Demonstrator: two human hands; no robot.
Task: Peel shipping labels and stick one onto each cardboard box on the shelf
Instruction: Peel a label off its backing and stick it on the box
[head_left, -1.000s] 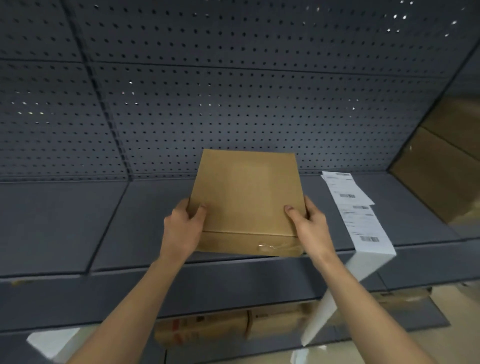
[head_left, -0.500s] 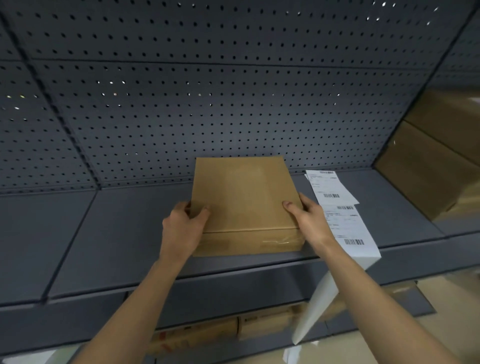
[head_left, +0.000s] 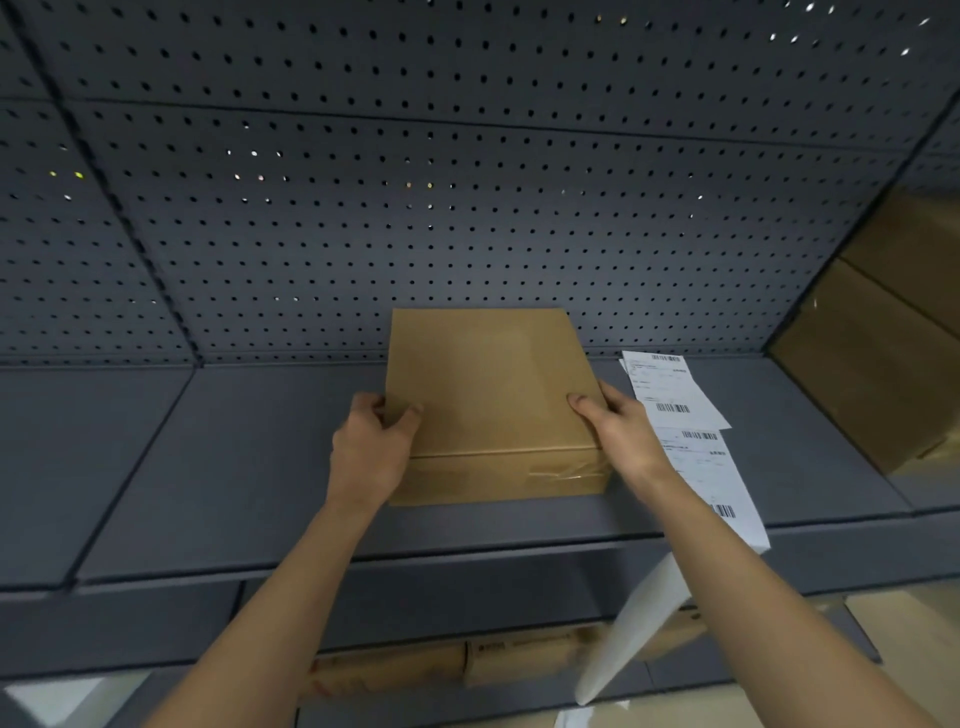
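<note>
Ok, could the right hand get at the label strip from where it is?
Probably yes: the right hand grips the cardboard box, and the label strip lies on the shelf just beside it, nothing between.

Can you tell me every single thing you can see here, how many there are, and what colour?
cardboard box: one, brown, flat on the middle of the shelf, clear tape on its front
shipping labels: several, white with black barcodes, on the shelf just right of the box, the end hanging over the front edge
shelf: one, dark grey, runs across the whole view
pegboard wall: dark grey with rows of holes, behind the shelf
big boxes: at least two, brown, stacked at the far right
lower boxes: a few, brown, on the level below
hands: two, bare; left hand grips the box's left edge, right hand its right edge
</note>
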